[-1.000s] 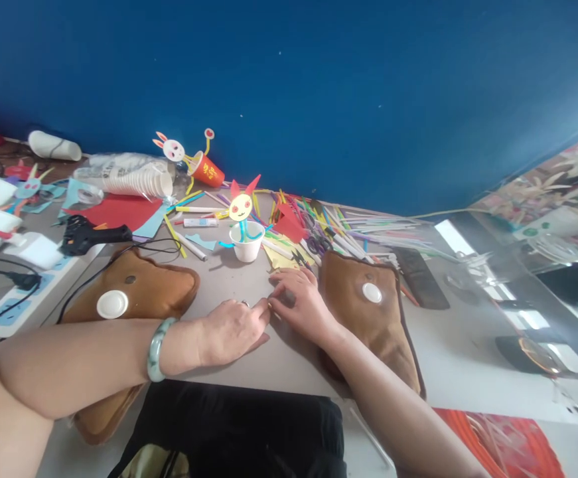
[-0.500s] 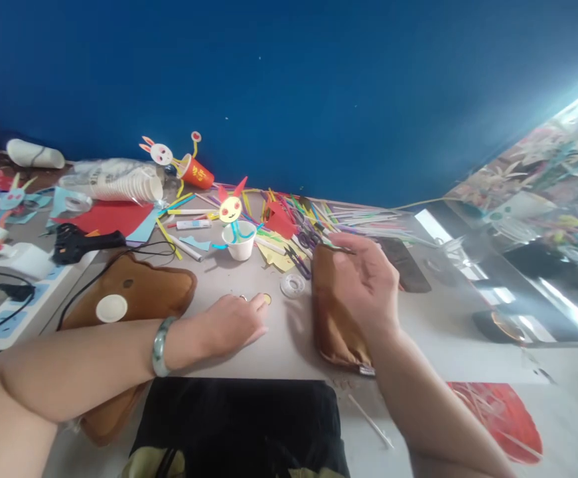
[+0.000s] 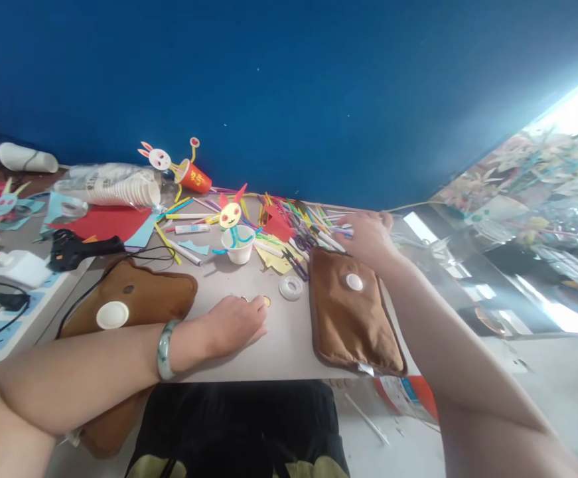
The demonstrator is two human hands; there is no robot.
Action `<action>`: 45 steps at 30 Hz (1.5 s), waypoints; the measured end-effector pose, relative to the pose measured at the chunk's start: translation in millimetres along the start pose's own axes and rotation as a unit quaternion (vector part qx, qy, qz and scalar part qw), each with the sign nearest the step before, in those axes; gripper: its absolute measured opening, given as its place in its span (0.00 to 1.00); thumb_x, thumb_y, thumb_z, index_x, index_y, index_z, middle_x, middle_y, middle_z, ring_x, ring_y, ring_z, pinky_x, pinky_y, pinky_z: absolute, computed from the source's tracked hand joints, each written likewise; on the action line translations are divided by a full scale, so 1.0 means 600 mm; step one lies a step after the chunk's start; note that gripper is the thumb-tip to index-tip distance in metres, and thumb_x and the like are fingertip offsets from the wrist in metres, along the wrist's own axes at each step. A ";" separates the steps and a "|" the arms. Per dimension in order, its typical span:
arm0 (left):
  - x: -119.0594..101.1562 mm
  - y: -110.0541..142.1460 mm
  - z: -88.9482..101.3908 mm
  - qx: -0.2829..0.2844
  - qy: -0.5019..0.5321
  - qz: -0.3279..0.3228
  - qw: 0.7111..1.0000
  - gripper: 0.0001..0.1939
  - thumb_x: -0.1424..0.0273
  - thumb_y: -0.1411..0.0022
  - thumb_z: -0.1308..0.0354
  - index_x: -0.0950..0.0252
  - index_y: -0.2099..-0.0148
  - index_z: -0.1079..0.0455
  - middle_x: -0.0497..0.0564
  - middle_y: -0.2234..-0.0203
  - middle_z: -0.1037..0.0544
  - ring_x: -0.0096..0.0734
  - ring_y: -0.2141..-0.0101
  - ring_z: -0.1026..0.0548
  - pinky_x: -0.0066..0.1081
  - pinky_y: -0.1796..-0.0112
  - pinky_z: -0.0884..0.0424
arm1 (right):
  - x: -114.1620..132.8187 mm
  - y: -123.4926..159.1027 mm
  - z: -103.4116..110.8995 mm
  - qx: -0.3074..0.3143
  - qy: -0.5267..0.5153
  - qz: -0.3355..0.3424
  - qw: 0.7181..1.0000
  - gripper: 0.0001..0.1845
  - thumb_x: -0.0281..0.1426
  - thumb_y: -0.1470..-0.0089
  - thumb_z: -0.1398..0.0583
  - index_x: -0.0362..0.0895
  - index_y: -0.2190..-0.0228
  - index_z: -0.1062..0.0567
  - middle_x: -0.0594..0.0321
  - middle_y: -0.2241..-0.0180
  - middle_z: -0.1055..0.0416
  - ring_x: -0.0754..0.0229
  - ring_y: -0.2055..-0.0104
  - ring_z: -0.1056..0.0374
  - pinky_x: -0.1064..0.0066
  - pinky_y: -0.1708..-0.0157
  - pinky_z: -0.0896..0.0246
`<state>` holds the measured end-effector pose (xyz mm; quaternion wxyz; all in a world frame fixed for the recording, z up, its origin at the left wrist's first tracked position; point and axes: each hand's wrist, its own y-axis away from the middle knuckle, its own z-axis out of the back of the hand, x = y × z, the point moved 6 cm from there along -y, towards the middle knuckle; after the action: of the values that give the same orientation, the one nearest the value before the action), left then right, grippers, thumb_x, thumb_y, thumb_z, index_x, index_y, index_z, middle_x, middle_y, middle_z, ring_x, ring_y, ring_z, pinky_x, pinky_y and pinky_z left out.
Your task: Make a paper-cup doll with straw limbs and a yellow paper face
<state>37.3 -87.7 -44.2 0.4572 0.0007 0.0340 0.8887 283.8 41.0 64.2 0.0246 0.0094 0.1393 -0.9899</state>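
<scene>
Grey table point(image 3: 289, 352), blue wall point(image 3: 289, 99) behind; coloured sticks point(image 3: 329, 216) strewn along wall; left hand point(image 3: 233, 325) curled at yellow disc point(image 3: 267, 301), right hand point(image 3: 365, 238) among sticks; cannot tell either grip

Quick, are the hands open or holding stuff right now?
Left hand: curled at a small yellow piece; can't tell whether it grips it.
Right hand: at the colourful straws; can't tell if it's open or holding anything.

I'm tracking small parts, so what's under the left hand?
A small yellowish piece peeks out past the left hand; anything more beneath the hand is covered and can't be seen.
</scene>
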 end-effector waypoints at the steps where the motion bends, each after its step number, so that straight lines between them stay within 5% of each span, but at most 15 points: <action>1: 0.001 -0.001 -0.001 0.004 0.003 0.003 1.000 0.16 0.61 0.29 0.52 0.67 0.50 0.31 0.59 0.55 0.25 0.38 0.72 0.23 0.37 0.73 0.30 | 0.011 0.012 -0.010 0.013 -0.017 0.022 1.000 0.10 0.34 0.47 0.40 0.44 0.64 0.22 0.51 0.62 0.22 0.44 0.52 0.31 0.40 0.41 0.55; 7: 0.000 0.001 0.005 -0.004 0.017 -0.001 1.000 0.17 0.63 0.30 0.50 0.68 0.47 0.31 0.63 0.50 0.26 0.40 0.67 0.21 0.38 0.68 0.26 | 0.112 0.131 -0.051 0.062 -0.097 0.221 0.968 0.07 0.26 0.48 0.41 0.46 0.67 0.23 0.59 0.65 0.21 0.52 0.57 0.29 0.52 0.39 0.53; 12: 0.002 0.004 0.007 -0.027 0.001 0.020 0.999 0.16 0.62 0.29 0.51 0.66 0.48 0.30 0.60 0.51 0.25 0.39 0.69 0.20 0.36 0.71 0.27 | 0.123 0.172 -0.050 0.070 -0.078 0.243 0.964 0.09 0.24 0.44 0.43 0.44 0.69 0.22 0.58 0.69 0.23 0.54 0.62 0.29 0.56 0.40 0.51; 17: 0.000 0.004 0.006 -0.020 -0.010 0.010 1.000 0.16 0.64 0.29 0.52 0.66 0.48 0.30 0.58 0.53 0.24 0.39 0.69 0.19 0.36 0.72 0.26 | 0.083 0.130 -0.043 0.042 -0.096 0.203 0.974 0.11 0.25 0.44 0.45 0.44 0.73 0.23 0.60 0.72 0.23 0.56 0.65 0.31 0.60 0.46 0.47; 21: 0.000 0.003 0.008 -0.022 -0.022 0.018 0.999 0.16 0.65 0.30 0.52 0.66 0.47 0.30 0.57 0.52 0.23 0.39 0.70 0.20 0.37 0.73 0.27 | 0.000 0.056 -0.036 0.015 -0.050 0.065 0.997 0.11 0.26 0.46 0.44 0.43 0.72 0.22 0.58 0.72 0.22 0.56 0.66 0.31 0.62 0.51 0.45; 25: 0.000 0.002 0.009 -0.018 -0.022 0.025 0.999 0.15 0.65 0.30 0.50 0.66 0.47 0.30 0.58 0.52 0.23 0.38 0.71 0.20 0.36 0.74 0.28 | -0.069 0.000 -0.059 0.113 -0.054 -0.038 0.991 0.12 0.28 0.47 0.43 0.40 0.68 0.19 0.58 0.69 0.21 0.58 0.67 0.30 0.71 0.64 0.43; 28: 0.000 0.001 0.010 -0.022 -0.013 0.025 0.999 0.14 0.66 0.31 0.49 0.66 0.48 0.30 0.59 0.53 0.23 0.38 0.71 0.20 0.35 0.73 0.28 | -0.077 -0.021 -0.089 0.190 -0.041 -0.034 0.980 0.13 0.28 0.47 0.42 0.40 0.66 0.18 0.60 0.68 0.20 0.60 0.66 0.30 0.74 0.68 0.44; 34: 0.000 0.002 0.010 -0.025 -0.010 0.024 0.999 0.15 0.66 0.31 0.50 0.66 0.47 0.30 0.59 0.53 0.23 0.39 0.71 0.20 0.37 0.74 0.28 | -0.063 -0.044 -0.133 0.239 0.007 -0.039 0.970 0.06 0.28 0.54 0.38 0.42 0.75 0.18 0.61 0.76 0.24 0.61 0.72 0.33 0.72 0.73 0.49; 45: 0.000 0.001 0.009 -0.012 0.001 0.023 1.000 0.15 0.65 0.31 0.50 0.66 0.48 0.29 0.60 0.53 0.24 0.41 0.69 0.19 0.36 0.73 0.27 | -0.074 -0.054 -0.138 0.254 0.003 -0.047 0.966 0.08 0.31 0.51 0.37 0.40 0.74 0.19 0.59 0.74 0.24 0.60 0.69 0.32 0.72 0.70 0.47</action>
<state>37.2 -87.7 -38.6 0.4366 -0.0049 0.0233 0.8993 327.1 97.2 -5.3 -0.0252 0.0120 -0.1159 -0.9929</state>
